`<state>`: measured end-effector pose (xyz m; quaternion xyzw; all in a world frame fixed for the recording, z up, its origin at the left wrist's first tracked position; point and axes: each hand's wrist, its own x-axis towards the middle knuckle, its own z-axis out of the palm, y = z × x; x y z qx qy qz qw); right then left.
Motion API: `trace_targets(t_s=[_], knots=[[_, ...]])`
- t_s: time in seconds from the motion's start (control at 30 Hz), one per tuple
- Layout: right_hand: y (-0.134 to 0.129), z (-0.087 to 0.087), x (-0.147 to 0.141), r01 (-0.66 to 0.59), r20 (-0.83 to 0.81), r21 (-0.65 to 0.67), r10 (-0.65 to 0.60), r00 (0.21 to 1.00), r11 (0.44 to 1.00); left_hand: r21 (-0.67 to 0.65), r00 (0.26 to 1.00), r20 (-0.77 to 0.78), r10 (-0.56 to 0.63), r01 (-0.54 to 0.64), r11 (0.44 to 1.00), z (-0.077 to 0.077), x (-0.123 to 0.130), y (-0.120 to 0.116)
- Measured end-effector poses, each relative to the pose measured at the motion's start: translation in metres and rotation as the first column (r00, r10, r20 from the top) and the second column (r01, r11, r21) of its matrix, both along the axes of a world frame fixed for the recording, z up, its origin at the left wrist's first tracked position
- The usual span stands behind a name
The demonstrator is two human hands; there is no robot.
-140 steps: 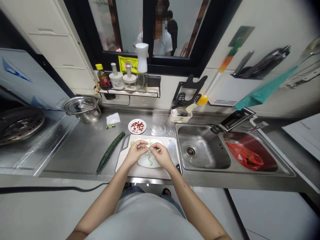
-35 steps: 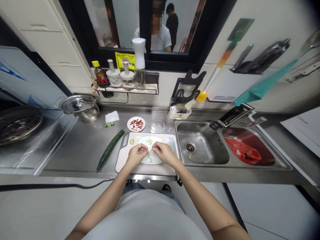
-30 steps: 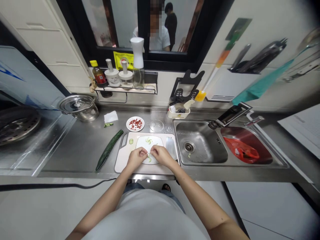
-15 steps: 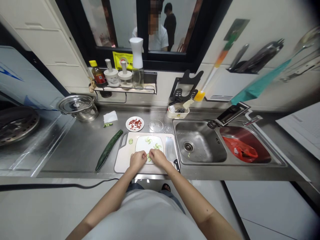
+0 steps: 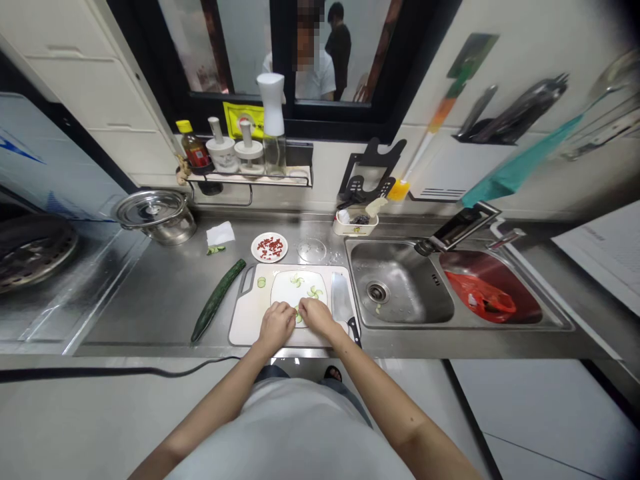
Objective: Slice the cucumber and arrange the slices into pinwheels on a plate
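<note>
Moved since earlier frame, from middle of white plate [image 5: 284,289] to near edge: left hand [image 5: 277,325], right hand [image 5: 316,316], both curled; cannot tell if pinching. Cucumber slices [image 5: 299,315] between, at plate's near edge; long axis, nearer hand unclear.

hands [image 5: 277,326]: 2 | cutting board [image 5: 249,318]: 1 | square plate [image 5: 284,291]: 1 | cucumber-slice clusters [image 5: 315,293]: 3 | whole cucumber [image 5: 217,301]: 1 | knife [image 5: 341,297]: 1 | round plate [image 5: 255,249]: 1 | lidded pot [image 5: 173,229]: 1 | sink basins [image 5: 405,303]: 2 | lidded jars [image 5: 222,158]: 2

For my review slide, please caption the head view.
Left hand and right hand close together at the near side of a white plate holding green slices, beside a knife.
</note>
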<state>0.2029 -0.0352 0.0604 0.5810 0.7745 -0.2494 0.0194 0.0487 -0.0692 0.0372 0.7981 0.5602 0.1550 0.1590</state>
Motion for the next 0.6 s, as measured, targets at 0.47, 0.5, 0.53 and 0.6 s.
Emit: trace_targets(t_s=[0.47, 0.5, 0.53, 0.6], knots=[[0.000, 0.001, -0.002, 0.007, 0.040, -0.031, -0.006, 0.999, 1.000, 0.161, 0.991, -0.027, -0.134, 0.137, 0.977, -0.018, -0.008, -0.008], [0.000, 0.001, -0.002, 0.008, 0.040, -0.032, -0.006, 0.999, 0.999, 0.163, 0.990, -0.026, -0.138, 0.140, 0.977, -0.018, -0.008, -0.008], [0.000, 0.001, -0.002, 0.009, 0.040, -0.033, -0.008, 0.999, 0.999, 0.165, 0.990, -0.026, -0.140, 0.142, 0.976, -0.018, -0.008, -0.008], [-0.001, 0.001, -0.002, 0.012, 0.043, -0.034, -0.011, 0.999, 0.999, 0.168, 0.989, -0.031, -0.144, 0.147, 0.975, -0.018, -0.008, -0.008]])
